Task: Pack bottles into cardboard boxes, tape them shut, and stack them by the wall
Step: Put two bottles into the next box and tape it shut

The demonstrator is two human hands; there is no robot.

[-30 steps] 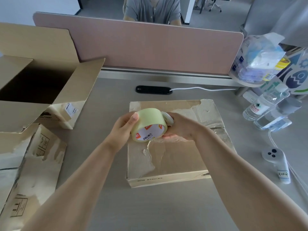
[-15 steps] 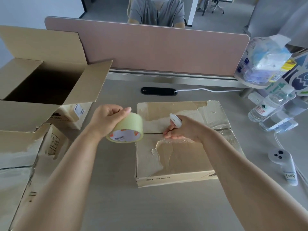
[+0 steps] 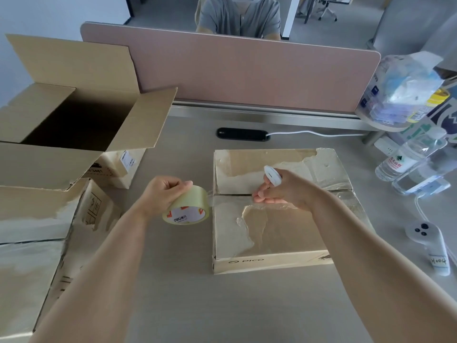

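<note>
A flat closed cardboard box (image 3: 284, 233) with torn paper and old tape on its lid lies at the desk's middle. My left hand (image 3: 162, 194) grips a roll of clear tape (image 3: 185, 210) just left of the box, level with the lid seam. A short strip of tape runs from the roll onto the seam. My right hand (image 3: 289, 191) rests on the seam with its fingertips on the tape end, and it holds a small white disc-shaped tool (image 3: 272, 175). Clear water bottles (image 3: 405, 162) lie at the right edge.
A large open box (image 3: 74, 120) stands at the left on other taped boxes (image 3: 32, 219). A white controller (image 3: 425, 236) and cable lie right of the flat box. A black power strip (image 3: 242, 134) and a pink partition (image 3: 235, 70) are behind; a person sits beyond.
My left hand has drawn the roll leftward off the box, pulling tape out. My right hand has left the roll and come down on the seam.
</note>
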